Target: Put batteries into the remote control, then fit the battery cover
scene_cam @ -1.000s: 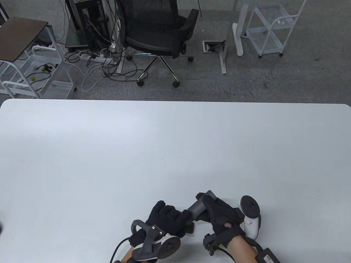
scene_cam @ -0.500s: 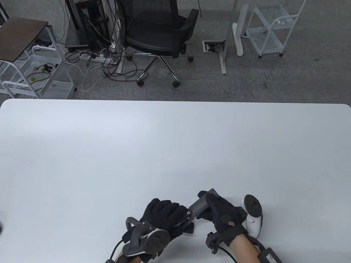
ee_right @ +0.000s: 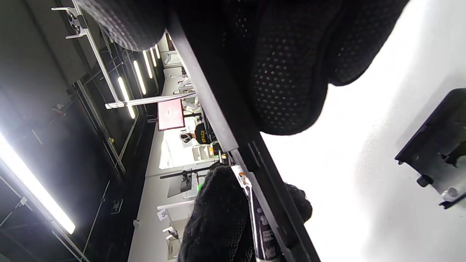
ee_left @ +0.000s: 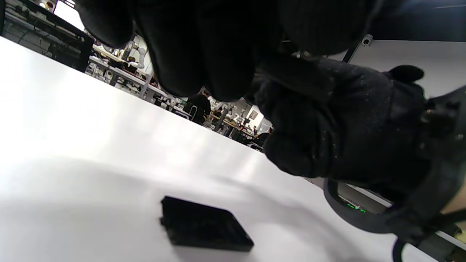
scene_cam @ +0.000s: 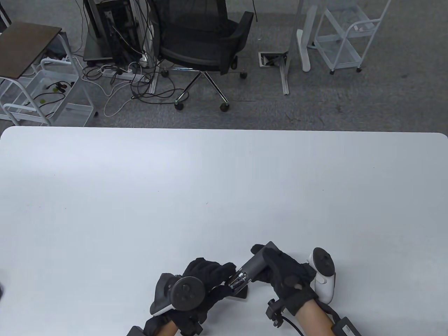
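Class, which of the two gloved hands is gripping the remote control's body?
The right hand grips the remote control; the left hand only has its fingers at the open battery end.

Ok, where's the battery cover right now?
The battery cover lies flat on the table near its front edge, just below the open end of the remote, between the left hand and the right hand.

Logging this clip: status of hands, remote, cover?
Right hand grips remote control. Left hand presses batteries into bay. Battery cover off, lying on table.
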